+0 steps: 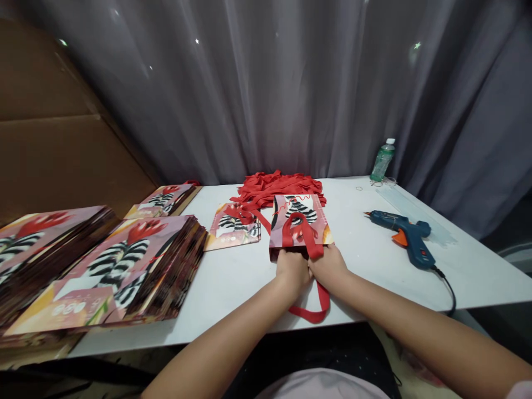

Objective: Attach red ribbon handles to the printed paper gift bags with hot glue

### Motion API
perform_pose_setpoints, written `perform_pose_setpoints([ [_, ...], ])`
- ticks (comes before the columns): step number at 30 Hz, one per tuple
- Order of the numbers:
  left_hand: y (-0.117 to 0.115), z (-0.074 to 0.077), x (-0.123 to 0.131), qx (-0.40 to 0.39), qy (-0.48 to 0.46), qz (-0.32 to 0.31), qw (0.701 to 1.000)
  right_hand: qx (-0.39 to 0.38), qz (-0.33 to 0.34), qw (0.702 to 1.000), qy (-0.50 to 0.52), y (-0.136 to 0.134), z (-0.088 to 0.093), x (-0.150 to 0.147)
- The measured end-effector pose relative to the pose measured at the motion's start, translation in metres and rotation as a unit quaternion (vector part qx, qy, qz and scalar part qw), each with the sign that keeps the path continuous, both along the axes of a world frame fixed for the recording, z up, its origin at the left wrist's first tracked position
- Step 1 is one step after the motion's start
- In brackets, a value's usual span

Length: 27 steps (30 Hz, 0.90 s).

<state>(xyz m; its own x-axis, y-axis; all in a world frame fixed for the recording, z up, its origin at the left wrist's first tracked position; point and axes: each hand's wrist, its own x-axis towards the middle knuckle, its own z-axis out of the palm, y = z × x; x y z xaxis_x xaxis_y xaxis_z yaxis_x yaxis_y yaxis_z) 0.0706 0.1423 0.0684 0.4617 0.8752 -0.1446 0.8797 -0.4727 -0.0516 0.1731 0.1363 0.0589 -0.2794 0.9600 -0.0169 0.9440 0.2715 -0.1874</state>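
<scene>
Pink paper bag with black-and-white striped print (301, 208), over white tabletop (355, 244), has its open edge facing both hands, left hand (292, 270) at that edge's left part, right hand (328, 265) at its right (fingers hidden, can't tell grip).

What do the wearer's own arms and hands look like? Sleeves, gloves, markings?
The left hand and right hand are ungloved, with no markings visible; their fingers are mostly hidden. The forearms are slim and uncovered, the wrists bare. A pale pink sleeve edge shows at the lower right corner; the left sleeve is out of frame.
</scene>
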Motion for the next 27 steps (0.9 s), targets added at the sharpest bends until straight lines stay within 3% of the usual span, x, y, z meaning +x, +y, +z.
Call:
perform_pose_setpoints([
  [12,0.002,0.008,-0.022,0.004,0.009,-0.043,0.999,0.021,0.035,0.998,-0.041,0.000,0.008,0.016],
  [18,0.000,0.003,-0.004,-0.002,0.043,-0.013,0.999,0.054,0.023,0.997,-0.047,0.000,0.010,0.008],
  [27,0.002,0.002,-0.017,-0.001,0.011,0.043,0.999,0.065,0.059,0.994,-0.060,-0.002,0.000,0.020],
])
